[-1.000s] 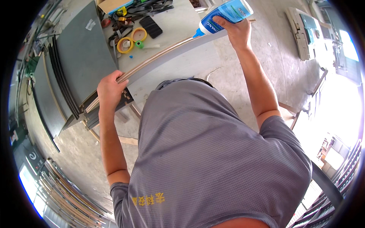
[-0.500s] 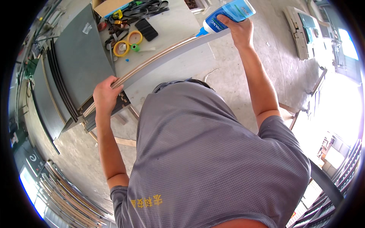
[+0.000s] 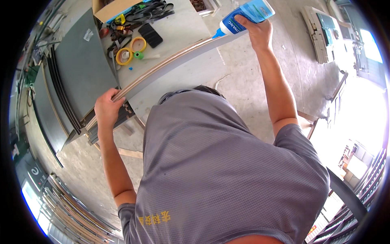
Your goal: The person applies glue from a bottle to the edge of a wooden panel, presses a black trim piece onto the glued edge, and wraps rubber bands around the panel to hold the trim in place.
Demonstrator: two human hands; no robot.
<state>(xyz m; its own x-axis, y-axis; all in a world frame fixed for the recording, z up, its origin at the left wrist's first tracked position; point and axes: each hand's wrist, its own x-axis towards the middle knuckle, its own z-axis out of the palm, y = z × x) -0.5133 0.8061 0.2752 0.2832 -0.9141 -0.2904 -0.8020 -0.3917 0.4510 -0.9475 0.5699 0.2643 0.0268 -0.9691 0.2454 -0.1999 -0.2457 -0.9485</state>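
Observation:
My right hand (image 3: 260, 35) is wrapped round a blue and white glue bottle (image 3: 256, 11), tilted so its blue nozzle points down and left. The nozzle tip meets the edge of a long grey board (image 3: 162, 73) near its far right end. A white line of glue runs along the board's pale, layered edge. At the board's near left end, my left hand (image 3: 107, 109) is closed on that edge, thumb on top. Part of the board's right end is hidden behind the bottle.
Beyond the board, a worktable (image 3: 183, 28) carries rolls of yellow tape (image 3: 124, 56), a small green roll (image 3: 138, 55), a black case (image 3: 150, 35), tangled black straps (image 3: 152, 11) and a cardboard box (image 3: 111, 10). Large grey panels (image 3: 77, 61) lie on the left.
The bottle in my right hand has shifted slightly to the right along the board's edge. My left hand, still on the board, and the table things appear a little further left in view.

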